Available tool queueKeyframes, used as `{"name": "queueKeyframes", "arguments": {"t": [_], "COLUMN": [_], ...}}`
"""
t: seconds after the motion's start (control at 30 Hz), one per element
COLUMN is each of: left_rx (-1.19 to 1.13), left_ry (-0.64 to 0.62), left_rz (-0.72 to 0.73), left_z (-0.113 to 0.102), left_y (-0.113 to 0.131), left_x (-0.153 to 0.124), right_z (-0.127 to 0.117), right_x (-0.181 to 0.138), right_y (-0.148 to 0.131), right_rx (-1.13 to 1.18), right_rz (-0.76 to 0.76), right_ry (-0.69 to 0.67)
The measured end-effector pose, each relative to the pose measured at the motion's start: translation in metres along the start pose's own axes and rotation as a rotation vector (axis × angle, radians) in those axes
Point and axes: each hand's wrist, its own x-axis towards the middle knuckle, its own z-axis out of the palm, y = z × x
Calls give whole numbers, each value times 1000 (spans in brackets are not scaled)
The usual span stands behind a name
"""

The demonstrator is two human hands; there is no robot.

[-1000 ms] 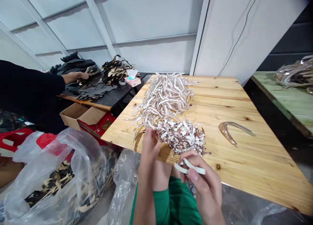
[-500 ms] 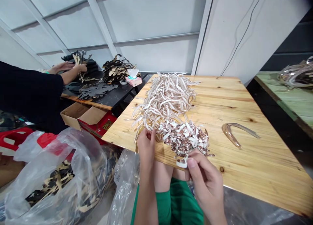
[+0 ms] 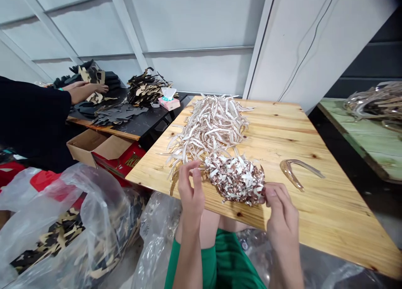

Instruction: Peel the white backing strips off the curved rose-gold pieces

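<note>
A wooden table (image 3: 314,138) carries a big heap of long pale curved strips (image 3: 210,127) and, nearer me, a small pile of short rose-gold and white scraps (image 3: 235,178). My left hand (image 3: 190,188) is at the near left edge of the strip heap, fingers pinched on a strip end. My right hand (image 3: 281,207) rests at the right edge of the scrap pile, fingers curled against it; what they hold, if anything, is hidden. A single shiny U-shaped strip (image 3: 295,171) lies alone to the right.
Another person in a black sleeve (image 3: 34,117) handles dark cut pieces on a black table (image 3: 132,121) at left, by a pink tissue box (image 3: 168,101). A cardboard box (image 3: 94,146) and clear plastic bags (image 3: 63,222) of scraps stand at lower left. A green bench (image 3: 367,134) is at right.
My right hand has moved from in front of me, where it held a white strip, up to the right edge of the scrap pile. The strip is gone from view. My left hand's fingers lifted slightly.
</note>
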Motion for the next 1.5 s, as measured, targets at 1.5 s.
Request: {"name": "queueKeyframes", "arguments": {"t": [1.5], "left_rx": [-405], "left_ry": [-96], "left_rz": [212], "left_z": [21], "left_y": [60], "left_x": [-68], "right_z": [-149], "right_x": [103], "right_y": [87], "right_rx": [-848], "right_rz": [144], "right_ry": [-34]}}
